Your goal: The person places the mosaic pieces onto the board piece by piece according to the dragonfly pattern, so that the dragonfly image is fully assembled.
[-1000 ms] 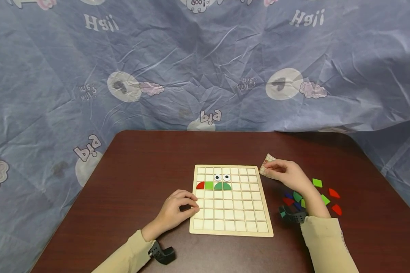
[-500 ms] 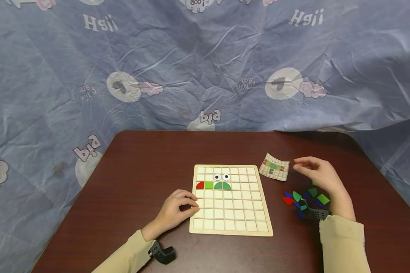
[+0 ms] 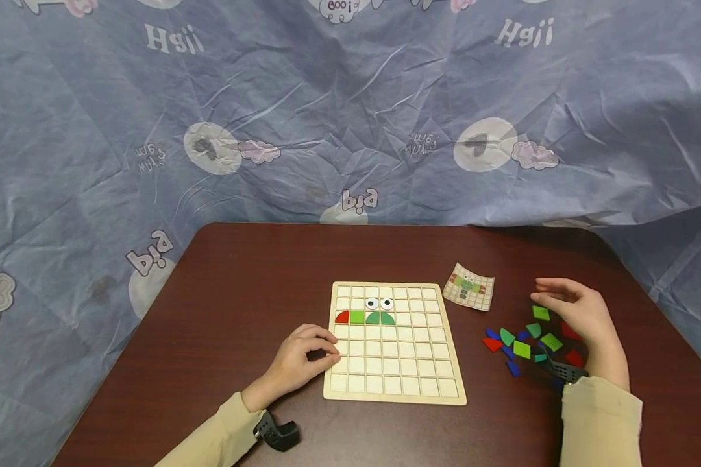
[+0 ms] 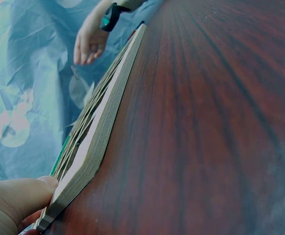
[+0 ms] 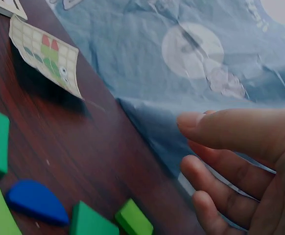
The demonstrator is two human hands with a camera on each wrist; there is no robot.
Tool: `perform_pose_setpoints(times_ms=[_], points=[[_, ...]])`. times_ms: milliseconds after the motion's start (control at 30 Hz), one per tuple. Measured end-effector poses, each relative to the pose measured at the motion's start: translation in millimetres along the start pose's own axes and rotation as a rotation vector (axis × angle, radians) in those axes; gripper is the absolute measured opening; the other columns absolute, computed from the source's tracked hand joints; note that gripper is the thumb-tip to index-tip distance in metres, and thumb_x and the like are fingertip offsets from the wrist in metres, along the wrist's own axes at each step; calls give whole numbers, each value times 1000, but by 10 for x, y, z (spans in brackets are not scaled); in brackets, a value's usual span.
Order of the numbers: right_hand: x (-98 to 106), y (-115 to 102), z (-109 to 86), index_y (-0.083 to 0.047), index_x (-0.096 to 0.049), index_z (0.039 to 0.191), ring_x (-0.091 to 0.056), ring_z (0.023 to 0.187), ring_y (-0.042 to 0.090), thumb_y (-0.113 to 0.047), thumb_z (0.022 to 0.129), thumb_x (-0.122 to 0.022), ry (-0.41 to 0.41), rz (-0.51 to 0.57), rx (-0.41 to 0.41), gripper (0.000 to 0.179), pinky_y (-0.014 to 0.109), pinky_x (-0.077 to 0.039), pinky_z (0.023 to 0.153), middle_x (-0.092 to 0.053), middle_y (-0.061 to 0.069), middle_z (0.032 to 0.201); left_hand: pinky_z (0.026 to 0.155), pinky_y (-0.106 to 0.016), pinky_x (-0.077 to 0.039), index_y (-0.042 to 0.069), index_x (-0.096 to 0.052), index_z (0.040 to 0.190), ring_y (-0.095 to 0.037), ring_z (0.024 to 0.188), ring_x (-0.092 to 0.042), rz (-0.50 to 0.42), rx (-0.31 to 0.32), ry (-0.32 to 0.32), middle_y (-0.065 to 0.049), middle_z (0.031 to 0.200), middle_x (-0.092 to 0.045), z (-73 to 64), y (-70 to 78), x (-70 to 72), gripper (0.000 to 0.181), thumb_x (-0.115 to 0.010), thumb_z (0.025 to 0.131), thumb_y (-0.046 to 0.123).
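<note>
A wooden grid board [image 3: 397, 350] lies on the table, with a red quarter-round piece [image 3: 342, 317], a green square [image 3: 357, 316], two dark green quarter-rounds [image 3: 380, 318] and two round eye pieces [image 3: 380, 303] on it. At its left edge, my left hand [image 3: 300, 357] pinches the rim; the left wrist view has the thumb [image 4: 32, 193] against that edge. My right hand [image 3: 578, 308] hovers above the loose pieces, fingers loosely bent and apart from the thumb, holding nothing. Between board and right hand lies a curled pattern card [image 3: 469, 287] with a printed grid picture.
Several loose blocks lie right of the board: a red quarter-round [image 3: 492, 344], a light green square [image 3: 522, 350] and a blue piece [image 3: 512, 368] among them. My right hand and wrist camera cover some. A patterned blue cloth [image 3: 339, 117] hangs behind the table [image 3: 257, 272].
My right hand has let go of the pattern card and moved right, over the loose pieces. The card now lies fully visible. My left hand and the board have stayed in place.
</note>
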State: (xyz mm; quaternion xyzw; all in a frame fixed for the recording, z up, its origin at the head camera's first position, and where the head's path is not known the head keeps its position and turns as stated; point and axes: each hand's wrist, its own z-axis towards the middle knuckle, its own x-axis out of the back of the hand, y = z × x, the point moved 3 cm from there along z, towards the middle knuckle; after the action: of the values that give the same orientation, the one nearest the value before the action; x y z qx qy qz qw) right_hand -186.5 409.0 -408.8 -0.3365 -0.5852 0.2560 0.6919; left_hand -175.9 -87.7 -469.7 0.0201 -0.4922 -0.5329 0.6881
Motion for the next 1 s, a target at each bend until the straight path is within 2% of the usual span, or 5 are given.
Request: perform_pose_setpoints(times_ms=[200,433,600,833,1000], points=[[74,181,-46,-10,-57,127,-52,85,-11,-39,84,-70,31,21,-61,53,15,-45,65,-58,-21,103,83,-34,-46,21,-73,82,-14,99,-54,2,10,-1,5,99,-64,-8,10,9,4,-75,80,18],[51,358,-44,-4,-48,135,-37,117,46,-46,85,-65,-38,-83,-130,67,44,-43,78,-35,31,139,83,-34,-46,21,-73,82,-14,98,-54,6,4,2,5,99,-64,-6,-1,-1,5,-76,79,19],[23,461,-50,2,-49,131,-53,91,8,-41,85,-67,-49,-95,-121,65,18,-46,62,-44,32,132,82,-33,-46,23,-73,82,-14,98,-54,8,-2,5,5,99,-64,-4,-4,-9,7,-76,79,19],[-16,482,-47,3,-53,128,-50,102,39,-38,87,-66,-47,-156,-81,59,21,-44,63,-48,32,127,81,-33,-46,23,-72,82,-13,98,-54,10,4,3,5,99,-64,-4,-6,-11,6,-76,79,19],[-40,505,-21,3,-57,124,-53,82,5,-38,87,-66,-42,-177,-46,55,21,-47,61,-55,28,119,81,-33,-46,22,-73,82,-13,98,-54,12,2,5,5,99,-64,-2,-1,-8,6,-76,79,18]])
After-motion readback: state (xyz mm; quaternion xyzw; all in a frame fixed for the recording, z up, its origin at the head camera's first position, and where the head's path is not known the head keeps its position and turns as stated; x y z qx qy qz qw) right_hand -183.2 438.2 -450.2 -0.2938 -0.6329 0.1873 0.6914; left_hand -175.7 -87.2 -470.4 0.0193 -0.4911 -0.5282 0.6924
